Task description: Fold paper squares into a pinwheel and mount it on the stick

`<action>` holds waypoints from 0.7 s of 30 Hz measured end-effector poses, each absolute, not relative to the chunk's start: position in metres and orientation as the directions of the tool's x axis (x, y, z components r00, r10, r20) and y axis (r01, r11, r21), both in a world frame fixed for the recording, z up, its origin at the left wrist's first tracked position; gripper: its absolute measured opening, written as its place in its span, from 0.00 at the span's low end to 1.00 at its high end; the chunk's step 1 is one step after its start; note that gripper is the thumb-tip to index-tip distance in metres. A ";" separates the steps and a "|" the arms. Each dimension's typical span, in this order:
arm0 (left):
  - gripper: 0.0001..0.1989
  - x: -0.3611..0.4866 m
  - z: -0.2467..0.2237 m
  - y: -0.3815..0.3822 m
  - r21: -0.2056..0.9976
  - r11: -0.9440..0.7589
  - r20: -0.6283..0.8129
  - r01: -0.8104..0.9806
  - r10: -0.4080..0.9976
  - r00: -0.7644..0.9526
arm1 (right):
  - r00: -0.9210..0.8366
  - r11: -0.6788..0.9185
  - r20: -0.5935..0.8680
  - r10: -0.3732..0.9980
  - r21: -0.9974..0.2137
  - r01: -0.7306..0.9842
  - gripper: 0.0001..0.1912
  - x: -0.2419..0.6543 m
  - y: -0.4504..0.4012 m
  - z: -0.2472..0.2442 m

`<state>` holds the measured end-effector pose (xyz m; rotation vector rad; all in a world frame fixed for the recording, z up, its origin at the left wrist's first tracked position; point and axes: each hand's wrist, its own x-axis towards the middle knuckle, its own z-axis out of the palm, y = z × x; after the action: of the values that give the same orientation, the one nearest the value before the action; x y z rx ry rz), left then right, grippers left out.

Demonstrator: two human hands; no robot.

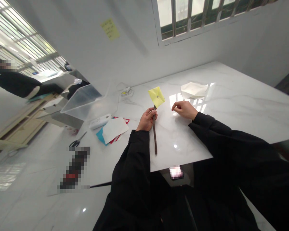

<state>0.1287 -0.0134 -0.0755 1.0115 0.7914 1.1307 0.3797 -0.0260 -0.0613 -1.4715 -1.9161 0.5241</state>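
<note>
Left hand (146,121) clamped on brown stick (155,138)

Yellow folded paper (156,98) at stick's upper end, over desk (175,134). Right hand (186,110) near, apart from it, fingers curled; cannot tell whether fingertips meet.

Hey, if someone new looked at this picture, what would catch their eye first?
Probably the yellow paper pinwheel near the middle, on a brown stick held in the left hand. Next might come the white, blue and red papers on the table to its left, then the scissors lying farther left.
</note>
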 end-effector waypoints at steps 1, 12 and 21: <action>0.20 0.128 -0.075 -0.013 0.922 0.115 -0.028 -0.369 0.972 0.235 | -0.197 0.315 0.247 0.949 -0.698 0.643 0.15 0.375 -0.028 -0.063; 0.22 0.134 -0.075 -0.015 0.934 0.112 -0.026 -0.338 0.968 0.250 | -0.521 0.328 0.111 0.846 -0.879 0.347 0.26 0.337 -0.054 -0.067; 0.16 0.133 -0.073 -0.014 0.909 0.142 -0.072 -0.393 0.980 0.188 | -0.552 0.140 -0.040 0.833 -0.950 0.280 0.23 0.337 -0.057 -0.062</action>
<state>0.1325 -0.0136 -0.0731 0.9016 0.8338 1.1770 0.3365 -0.0569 -0.0622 -1.0633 -1.9135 1.4186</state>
